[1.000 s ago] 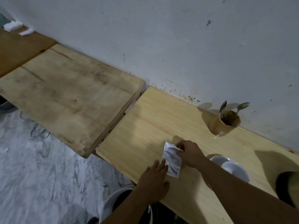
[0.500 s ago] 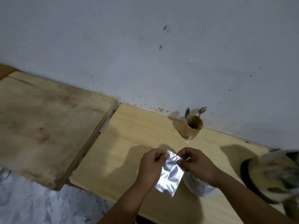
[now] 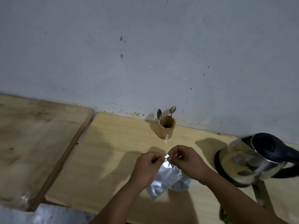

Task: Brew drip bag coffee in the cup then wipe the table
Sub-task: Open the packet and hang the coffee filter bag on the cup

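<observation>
A silver foil drip bag packet (image 3: 163, 180) hangs above the light wooden table (image 3: 113, 151). My left hand (image 3: 147, 167) pinches its top left corner. My right hand (image 3: 186, 160) pinches the top edge beside it, fingertips almost touching the left hand's. The white cup (image 3: 182, 185) stands on the table just under my right wrist, mostly hidden by the packet and the hand.
A steel electric kettle (image 3: 252, 160) with a black lid and handle stands on its base at the right. A wooden holder (image 3: 166, 128) with two spoons stands by the wall. An older, stained table (image 3: 35, 139) adjoins on the left.
The packet was lifted off the table and both hands now pinch its top edge. The view swung right, bringing the kettle fully into sight.
</observation>
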